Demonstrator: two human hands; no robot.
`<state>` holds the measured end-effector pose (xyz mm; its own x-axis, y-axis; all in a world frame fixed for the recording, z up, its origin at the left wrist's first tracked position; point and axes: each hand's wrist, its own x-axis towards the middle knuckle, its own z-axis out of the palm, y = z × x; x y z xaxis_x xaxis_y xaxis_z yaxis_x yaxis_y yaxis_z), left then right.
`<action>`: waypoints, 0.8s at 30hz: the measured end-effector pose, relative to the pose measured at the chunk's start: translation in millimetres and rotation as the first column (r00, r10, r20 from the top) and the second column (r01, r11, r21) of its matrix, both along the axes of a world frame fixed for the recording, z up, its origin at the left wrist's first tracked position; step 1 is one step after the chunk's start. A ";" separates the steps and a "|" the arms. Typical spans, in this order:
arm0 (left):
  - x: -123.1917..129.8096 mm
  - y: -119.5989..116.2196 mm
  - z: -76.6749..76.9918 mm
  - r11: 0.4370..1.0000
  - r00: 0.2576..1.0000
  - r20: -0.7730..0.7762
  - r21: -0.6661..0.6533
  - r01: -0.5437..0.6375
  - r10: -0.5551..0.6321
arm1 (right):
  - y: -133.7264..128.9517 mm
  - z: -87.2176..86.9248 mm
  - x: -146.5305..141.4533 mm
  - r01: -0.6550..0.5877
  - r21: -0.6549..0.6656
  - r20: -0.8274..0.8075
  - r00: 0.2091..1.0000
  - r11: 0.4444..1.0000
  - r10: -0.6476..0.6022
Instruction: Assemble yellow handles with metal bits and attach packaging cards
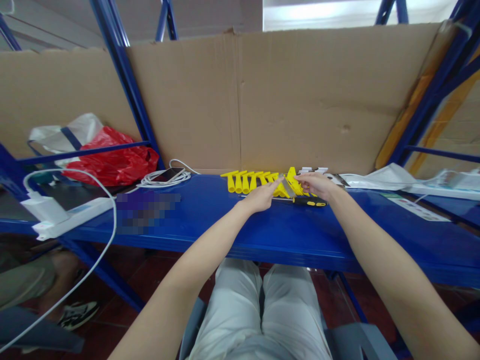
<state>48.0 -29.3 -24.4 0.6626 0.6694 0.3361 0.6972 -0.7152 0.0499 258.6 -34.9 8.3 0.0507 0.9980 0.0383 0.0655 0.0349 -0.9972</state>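
Observation:
Several yellow plastic pieces [238, 182] stand side by side in a row at the back of the blue shelf. My left hand [261, 196] is at the right part of this row, its fingers pointing at a flat greyish piece [288, 188]; whether it grips that piece is unclear. My right hand [314, 184] has its fingers drawn together at a yellow piece [292, 176] at the row's right end. Just below the hands lies a screwdriver with a black and yellow handle [309, 201].
A white power strip [75, 218] with a looping cable lies at the left. Behind it are a red plastic bag [112, 157] and a coiled white cable [163, 179]. Clear plastic packaging [390, 177] and a printed sheet [416, 207] are at the right. Cardboard [300, 100] stands behind.

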 end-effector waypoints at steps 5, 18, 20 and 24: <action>1.1 4.3 -4.1 1.000 1.000 -0.002 0.014 -0.007 0.007 | 0.5 -1.6 -4.4 0.000 -0.001 0.074 0.997 1.000 0.000; 3.9 5.3 -5.9 1.000 1.000 -0.028 -0.007 -0.008 0.007 | 5.3 -9.4 -8.5 -0.047 0.024 0.176 0.984 0.999 0.042; 4.1 4.2 -5.2 1.000 1.000 -0.019 -0.008 -0.009 0.009 | 6.4 -10.2 -7.8 -0.041 0.032 0.172 0.984 0.999 0.035; 4.7 0.8 -2.6 0.999 0.999 -0.028 -0.027 -0.036 0.035 | 5.2 -9.5 -8.4 -0.033 0.036 0.178 0.984 0.999 0.026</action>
